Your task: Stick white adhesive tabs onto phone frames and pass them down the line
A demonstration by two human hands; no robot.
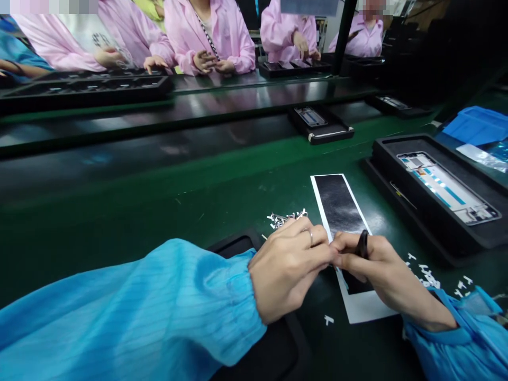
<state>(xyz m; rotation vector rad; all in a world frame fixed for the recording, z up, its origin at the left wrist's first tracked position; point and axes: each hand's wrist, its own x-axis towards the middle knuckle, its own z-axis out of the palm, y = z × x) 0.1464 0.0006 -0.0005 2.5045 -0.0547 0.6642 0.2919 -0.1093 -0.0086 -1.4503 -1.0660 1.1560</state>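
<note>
My left hand (291,264), a ring on one finger, is bent with its fingertips pinched against those of my right hand (375,262). Whatever lies between the fingertips is too small to make out. A dark tool handle (362,244) shows at the fingers of my right hand. Below both hands lies a white-edged sheet with a black textured face (339,198). Small metallic and white pieces (278,220) are heaped just beyond my left hand. More white bits (428,276) are scattered by my right wrist.
A black foam tray (381,151) at the right holds a phone frame (448,188). Another dark tray (273,338) is partly under my left arm. A smaller tray (331,135) lies farther back, a blue bin (474,124) at far right. People in pink work across the bench.
</note>
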